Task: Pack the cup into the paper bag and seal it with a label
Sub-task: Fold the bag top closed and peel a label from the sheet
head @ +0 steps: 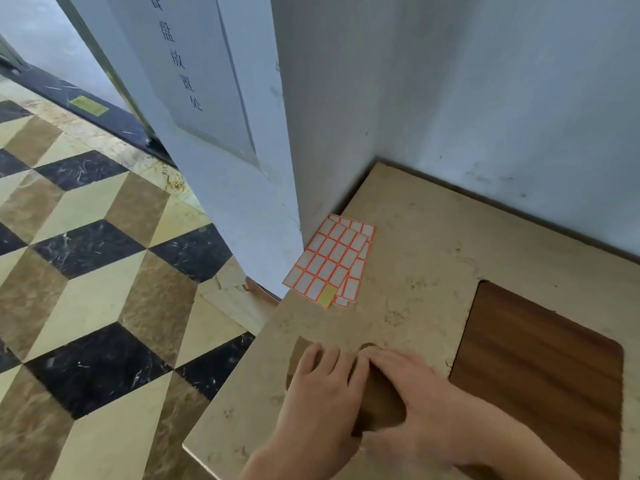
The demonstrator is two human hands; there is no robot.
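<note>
Nearest to us, two bare hands lie side by side on a flat brown paper bag (379,400) at the near edge of a beige marble-patterned counter (426,258). The left hand (320,407) rests palm down with its fingers spread and stretched out flat over the bag's left part, gripping nothing. The right hand (420,393) lies over the bag's right part, fingers loosely extended and pointing left, its fingertips just beside those of the left hand; it presses on the paper rather than closing around it. Only slivers of the bag show: a strip past the left hand's fingers, a small rounded bit beyond the fingertips, and a dark patch between the two hands.

Farther back and a little left, near the counter's far-left corner, lies a stack of white label sheets with orange borders (330,263), one cell at its near corner showing yellow. It sits well apart from the hands, just beside a pale grey-white wall (485,98).

To the right of the hands a dark wood-grain panel with rounded corners (540,368) is set into the countertop. Off to the left, below the counter, spreads a floor of tan, cream and black marble tiles (90,271).

I cannot see the cup anywhere.
</note>
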